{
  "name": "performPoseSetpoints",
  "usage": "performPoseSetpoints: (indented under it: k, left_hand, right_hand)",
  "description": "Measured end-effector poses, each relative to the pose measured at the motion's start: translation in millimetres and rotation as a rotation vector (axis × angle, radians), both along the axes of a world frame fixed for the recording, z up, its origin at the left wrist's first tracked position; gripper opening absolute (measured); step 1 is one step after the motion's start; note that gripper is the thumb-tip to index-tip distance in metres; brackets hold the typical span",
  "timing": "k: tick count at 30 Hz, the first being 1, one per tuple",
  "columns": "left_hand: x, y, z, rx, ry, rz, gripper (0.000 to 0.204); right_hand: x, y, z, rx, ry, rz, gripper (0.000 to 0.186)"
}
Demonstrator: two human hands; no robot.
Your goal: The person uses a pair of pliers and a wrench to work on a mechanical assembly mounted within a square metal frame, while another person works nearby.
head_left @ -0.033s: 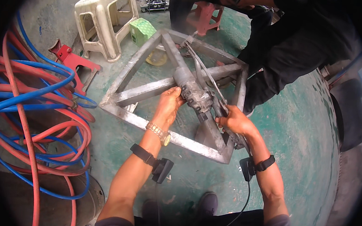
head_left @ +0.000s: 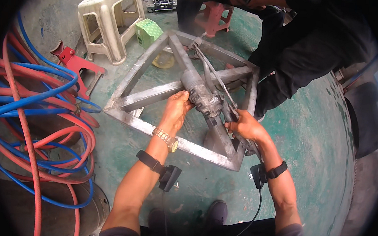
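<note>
Grips a dark bar (head_left: pixel 227 111) with the right hand (head_left: pixel 247 126), left hand (head_left: pixel 176 110) at a grey metal cylinder (head_left: pixel 202 96).

Curls right thumb and fingers around the bar; sets left thumb and fingertips against the cylinder's side, cannot tell if clamped. Has the cylinder lying over the crossed beams of a metal frame (head_left: pixel 200 152) on the green floor (head_left: pixel 299 146), red and blue hoses (head_left: pixel 20 112) at left, beige stool (head_left: pixel 105 4) and green box (head_left: pixel 148 32) beyond.

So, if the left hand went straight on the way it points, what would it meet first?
Most likely the grey cylindrical metal part, which the left hand seems to touch, though depth is unclear.
</note>
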State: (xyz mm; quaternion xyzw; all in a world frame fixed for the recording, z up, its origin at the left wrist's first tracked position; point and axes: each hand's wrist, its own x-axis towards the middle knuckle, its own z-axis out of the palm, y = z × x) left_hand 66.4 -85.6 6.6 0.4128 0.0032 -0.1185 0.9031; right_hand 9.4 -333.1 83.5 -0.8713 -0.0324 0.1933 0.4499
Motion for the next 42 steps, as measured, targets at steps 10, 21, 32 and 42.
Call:
performPoseSetpoints:
  k: [10, 21, 32, 42]
  left_hand:
    - [-4.3, -1.5, 0.4, 0.139, 0.1, 0.037, 0.027]
    - [-14.4, -21.5, 31.7, 0.185, 0.171, 0.066, 0.048]
    - [-1.7, -13.8, 2.2, 0.473, 0.05, 0.053, 0.052]
    - [-4.0, 23.5, 9.5, 0.39, 0.069, 0.072, 0.029]
  right_hand:
    - [1.1, 12.4, 12.2, -0.092, -0.069, -0.01, 0.035]
    - [18.2, -5.4, -16.5, -0.145, -0.167, -0.07, 0.041]
    - [28.1, -20.3, -6.7, -0.002, -0.088, -0.246, 0.026]
    - [22.0, -22.4, 9.6, 0.015, -0.029, -0.245, 0.059]
